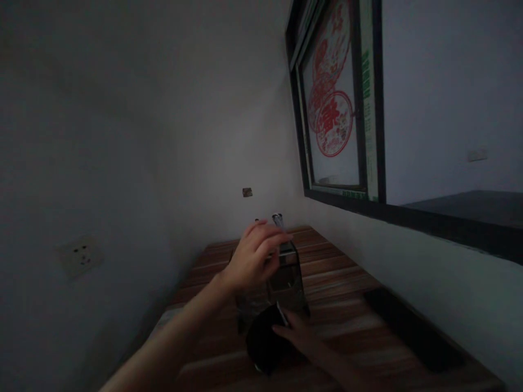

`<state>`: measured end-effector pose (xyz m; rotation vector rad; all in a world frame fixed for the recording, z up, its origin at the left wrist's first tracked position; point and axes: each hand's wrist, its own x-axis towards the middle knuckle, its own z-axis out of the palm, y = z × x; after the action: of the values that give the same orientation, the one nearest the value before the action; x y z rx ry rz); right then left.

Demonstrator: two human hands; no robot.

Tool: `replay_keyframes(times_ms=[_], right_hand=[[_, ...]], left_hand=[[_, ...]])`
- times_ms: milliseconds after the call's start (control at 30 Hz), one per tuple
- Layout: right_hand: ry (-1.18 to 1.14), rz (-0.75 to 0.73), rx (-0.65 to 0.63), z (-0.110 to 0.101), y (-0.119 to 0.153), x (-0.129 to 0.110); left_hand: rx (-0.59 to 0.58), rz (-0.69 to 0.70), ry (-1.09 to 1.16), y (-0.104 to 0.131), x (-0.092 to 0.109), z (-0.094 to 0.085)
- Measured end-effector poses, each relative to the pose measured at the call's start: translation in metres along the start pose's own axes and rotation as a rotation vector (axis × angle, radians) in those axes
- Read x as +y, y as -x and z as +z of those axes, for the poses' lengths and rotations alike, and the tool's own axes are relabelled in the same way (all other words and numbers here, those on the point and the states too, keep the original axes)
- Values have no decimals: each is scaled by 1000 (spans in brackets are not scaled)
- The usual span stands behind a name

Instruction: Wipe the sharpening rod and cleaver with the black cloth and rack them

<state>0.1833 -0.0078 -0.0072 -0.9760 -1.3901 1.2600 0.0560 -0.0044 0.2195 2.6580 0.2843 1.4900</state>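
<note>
My left hand (258, 255) is raised at the top of a dark-framed stand (301, 277) with clear or shiny panels. Its fingers are bent and close together, and whatever they hold, if anything, is hidden. Lower down, my right hand (296, 332) grips the edge of a black rounded object (263, 340) with a thin pale strip along its side; its exact kind is too dark to make out. This object is in front of the stand's base. Just behind my left fingers, a shiny metal piece (278, 219) sticks up.
The wood-grain table (347, 321) runs up to the walls. A long dark flat object (412, 329) lies along its right side. A dark-framed window (343, 197) with red round decorations is on the right wall, and a socket (81, 257) on the left wall.
</note>
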Motion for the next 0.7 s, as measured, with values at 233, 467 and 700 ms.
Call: replay_keyframes(times_ms=[233,467,700], right_hand=[[89,-13,-32,0,-1,-4],[125,-36,-49,-1,-4,6],[149,-21,-67,-2,-8,13]], left_hand=[[-368,-229,2,-99,-32,20],[-249,-526,273,-97,-83,58],[24,-665,356,-74,-122,102]])
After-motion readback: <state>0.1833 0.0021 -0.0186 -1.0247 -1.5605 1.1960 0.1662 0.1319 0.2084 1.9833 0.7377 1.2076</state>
